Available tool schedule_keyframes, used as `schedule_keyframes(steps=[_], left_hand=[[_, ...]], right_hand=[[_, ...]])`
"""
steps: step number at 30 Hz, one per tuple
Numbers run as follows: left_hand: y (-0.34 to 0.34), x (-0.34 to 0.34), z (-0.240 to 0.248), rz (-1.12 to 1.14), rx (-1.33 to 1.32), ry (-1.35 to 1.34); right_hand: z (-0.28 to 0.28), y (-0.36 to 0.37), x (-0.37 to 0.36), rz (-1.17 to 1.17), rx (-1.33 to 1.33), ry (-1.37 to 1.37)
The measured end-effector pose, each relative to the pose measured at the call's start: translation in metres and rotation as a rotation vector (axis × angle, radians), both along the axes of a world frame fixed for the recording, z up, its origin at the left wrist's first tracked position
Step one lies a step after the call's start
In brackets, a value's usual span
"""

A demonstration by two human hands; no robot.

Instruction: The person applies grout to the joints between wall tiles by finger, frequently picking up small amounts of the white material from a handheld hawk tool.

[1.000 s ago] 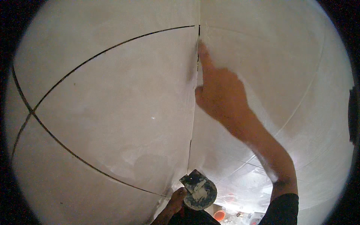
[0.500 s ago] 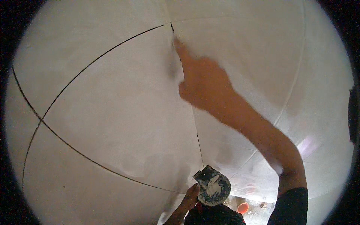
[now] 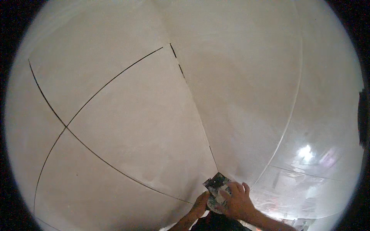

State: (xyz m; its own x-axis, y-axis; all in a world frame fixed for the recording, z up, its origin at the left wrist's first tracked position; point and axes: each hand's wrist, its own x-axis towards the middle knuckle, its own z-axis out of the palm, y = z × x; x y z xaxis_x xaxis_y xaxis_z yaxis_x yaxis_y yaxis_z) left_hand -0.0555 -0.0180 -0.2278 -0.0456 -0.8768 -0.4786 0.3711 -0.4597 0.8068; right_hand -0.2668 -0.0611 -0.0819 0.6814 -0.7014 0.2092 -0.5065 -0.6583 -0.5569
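Low in the head view, my left hand (image 3: 200,205) is closed on the left edge of a dark, smeared round dish (image 3: 218,179) with a squarish spout-like end and pale paste in it. Over the dish's right side is my right hand (image 3: 237,203), its bent fingers apart and touching the paste. My right fingers hide part of the dish and the paste. Ahead is a pale tiled wall corner (image 3: 201,121), whose joint shows dark at its top and bottom ends and pale filling along the middle.
On the left wall, dark unfilled joints (image 3: 66,126) cross. The right wall has a pale filled joint (image 3: 296,94) and a glossy patch with a bright light reflection (image 3: 306,153). A dark object (image 3: 362,117) shows at the far right rim.
My right hand has come down from the upper corner joint to the dish, and its fingers now reach into the paste. My left hand still holds the dish. The view has shifted slightly.
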Motion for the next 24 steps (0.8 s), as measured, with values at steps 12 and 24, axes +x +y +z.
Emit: schedule_keyframes(steps=[12,24], left_hand=[[0.005,0.016,-0.014,0.007,0.010,0.238],[0.002,0.007,-0.070,-0.007,-0.158,-0.009]], right_hand=[[-0.071,0.052,0.012,-0.187,-0.050,0.111],[-0.113,0.045,0.014,-0.226,-0.071,0.253]])
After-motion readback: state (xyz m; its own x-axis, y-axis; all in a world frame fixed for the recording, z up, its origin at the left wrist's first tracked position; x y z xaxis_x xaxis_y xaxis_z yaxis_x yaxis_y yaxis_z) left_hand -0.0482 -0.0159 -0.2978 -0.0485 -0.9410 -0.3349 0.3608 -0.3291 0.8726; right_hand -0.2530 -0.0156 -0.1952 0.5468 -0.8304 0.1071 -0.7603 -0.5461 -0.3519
